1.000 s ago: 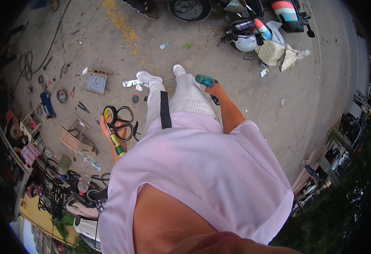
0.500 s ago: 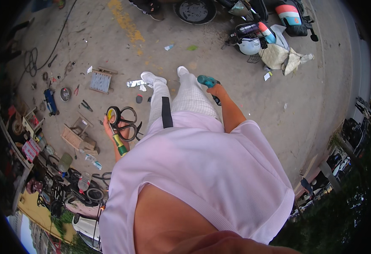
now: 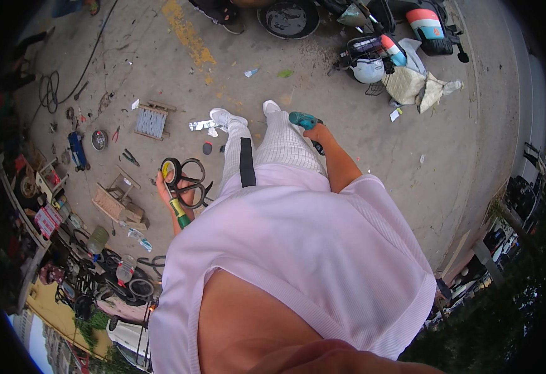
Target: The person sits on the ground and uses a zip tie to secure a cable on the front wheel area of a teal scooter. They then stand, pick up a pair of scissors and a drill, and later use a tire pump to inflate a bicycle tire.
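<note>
My left hand (image 3: 164, 188) is closed around several things held together. A black roll of tape with a yellow core (image 3: 170, 170) sits at its fingertips. Beside the roll are the large black looped handles of what look like scissors (image 3: 193, 194); their blades are hidden. Against the palm and wrist lies a tool with a green and yellow handle (image 3: 180, 213), perhaps a screwdriver. On the other side, my right hand (image 3: 318, 133) grips a teal and black cordless drill (image 3: 304, 119), its front end pointing left.
On the concrete at left lie a small woven stool (image 3: 152, 121), a wooden stool (image 3: 115, 199), pliers (image 3: 130, 157), a blue jack (image 3: 77, 151) and a coiled hose (image 3: 49, 92). A black basin (image 3: 288, 19) and scooter with a white helmet (image 3: 368, 70) stand ahead, near another person's foot (image 3: 233, 25).
The whole view has shifted slightly, with the ground things a little lower and to the right. Both hands keep the same things in nearly the same pose.
</note>
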`<state>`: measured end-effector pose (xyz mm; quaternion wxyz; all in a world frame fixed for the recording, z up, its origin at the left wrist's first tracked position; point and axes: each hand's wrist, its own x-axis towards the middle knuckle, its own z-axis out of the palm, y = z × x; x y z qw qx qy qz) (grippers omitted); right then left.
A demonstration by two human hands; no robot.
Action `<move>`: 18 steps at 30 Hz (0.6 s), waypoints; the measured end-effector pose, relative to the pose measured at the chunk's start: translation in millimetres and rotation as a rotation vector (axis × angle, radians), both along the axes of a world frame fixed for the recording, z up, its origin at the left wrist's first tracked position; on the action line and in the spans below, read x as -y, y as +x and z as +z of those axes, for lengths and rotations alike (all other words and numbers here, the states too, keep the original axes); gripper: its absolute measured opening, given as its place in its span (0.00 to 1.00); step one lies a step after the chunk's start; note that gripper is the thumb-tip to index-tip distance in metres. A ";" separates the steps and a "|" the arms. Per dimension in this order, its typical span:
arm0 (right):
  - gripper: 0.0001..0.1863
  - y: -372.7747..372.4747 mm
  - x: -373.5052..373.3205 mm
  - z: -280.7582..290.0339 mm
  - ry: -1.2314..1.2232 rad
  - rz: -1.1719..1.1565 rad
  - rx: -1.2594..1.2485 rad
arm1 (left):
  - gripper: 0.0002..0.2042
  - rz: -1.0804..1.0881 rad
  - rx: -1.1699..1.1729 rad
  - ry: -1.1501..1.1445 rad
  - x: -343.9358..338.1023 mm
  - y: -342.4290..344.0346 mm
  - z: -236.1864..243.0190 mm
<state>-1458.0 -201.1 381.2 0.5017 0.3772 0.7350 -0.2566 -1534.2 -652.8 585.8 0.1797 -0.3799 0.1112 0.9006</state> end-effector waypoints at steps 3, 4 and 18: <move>0.28 -4.0 -2.3 2.9 -0.006 -0.005 -0.005 | 0.17 0.042 0.018 -0.048 -2.8 2.6 -3.4; 0.28 -5.6 -3.2 4.6 0.000 -0.003 -0.003 | 0.16 0.041 0.018 -0.039 -3.0 3.2 -3.6; 0.27 -6.7 -8.6 9.7 0.023 0.012 0.000 | 0.17 -0.004 -0.017 0.041 -15.7 1.5 5.2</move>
